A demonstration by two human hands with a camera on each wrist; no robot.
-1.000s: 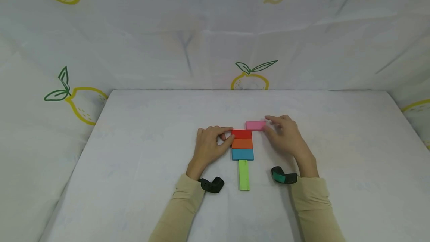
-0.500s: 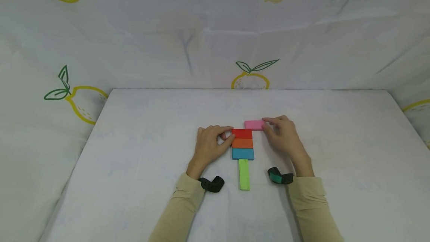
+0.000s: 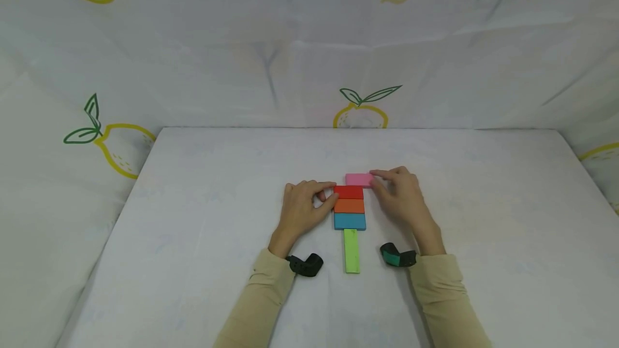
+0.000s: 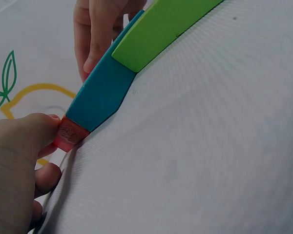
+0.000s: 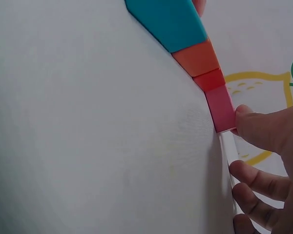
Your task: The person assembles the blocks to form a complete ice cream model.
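Flat on the white table lie a red block (image 3: 349, 192), an orange block (image 3: 349, 206) and a blue block (image 3: 350, 221), side by side in a stack-like column. A green block (image 3: 351, 251) points lengthwise toward the person, its far end against the blue one. My left hand (image 3: 302, 208) holds the red block's left end with thumb and index finger. Beyond the red block, a pink block (image 3: 357, 179) sits shifted slightly right, its right end pinched by my right hand (image 3: 405, 195). The right wrist view shows the thumb on the pink block's end (image 5: 221, 108).
A white cloth covers the table (image 3: 193, 230), and its far edge meets a hanging sheet (image 3: 217, 58) printed with lemons. Black wrist devices, such as the left one (image 3: 306, 265), sit by both cuffs.
My right hand has moved left, closing thumb and index finger on the pink block and sliding it left along the red block's far side. The left hand has stayed in place.
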